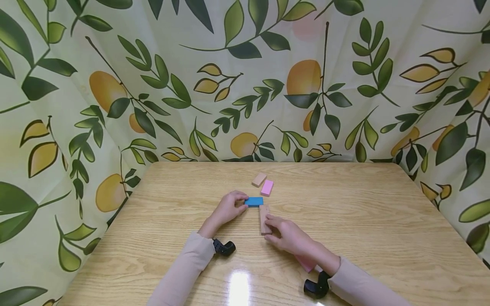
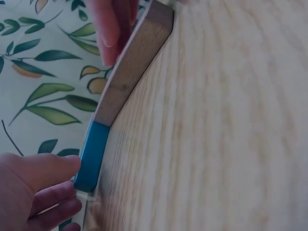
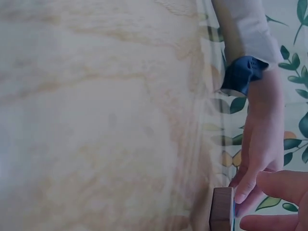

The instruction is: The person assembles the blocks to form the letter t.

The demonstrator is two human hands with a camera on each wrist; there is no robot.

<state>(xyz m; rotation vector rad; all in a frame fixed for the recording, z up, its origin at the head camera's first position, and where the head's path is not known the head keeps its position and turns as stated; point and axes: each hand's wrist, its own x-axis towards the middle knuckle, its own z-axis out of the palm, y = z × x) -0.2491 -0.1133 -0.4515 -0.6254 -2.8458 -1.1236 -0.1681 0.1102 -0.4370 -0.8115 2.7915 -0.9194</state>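
Note:
A blue block (image 1: 254,202) lies flat on the table, its long side running left to right. My left hand (image 1: 229,207) pinches its left end with thumb and fingertips. A long plain wooden block (image 1: 263,221) extends toward me from the blue block's right end, and in the left wrist view the blue block (image 2: 92,156) and wooden block (image 2: 136,60) meet end to end at an angle. Beside the wooden block's right side is my right hand (image 1: 289,235), its fingertips at the edge and its thumb near the closer end. In the right wrist view its thumb and finger are spread apart.
Behind the blue block lie a pink block (image 1: 267,188) and a small wooden block (image 1: 259,179). Another pink piece (image 1: 305,263) is partly hidden under my right forearm. A patterned curtain (image 1: 245,85) hangs behind the wooden table (image 1: 172,182).

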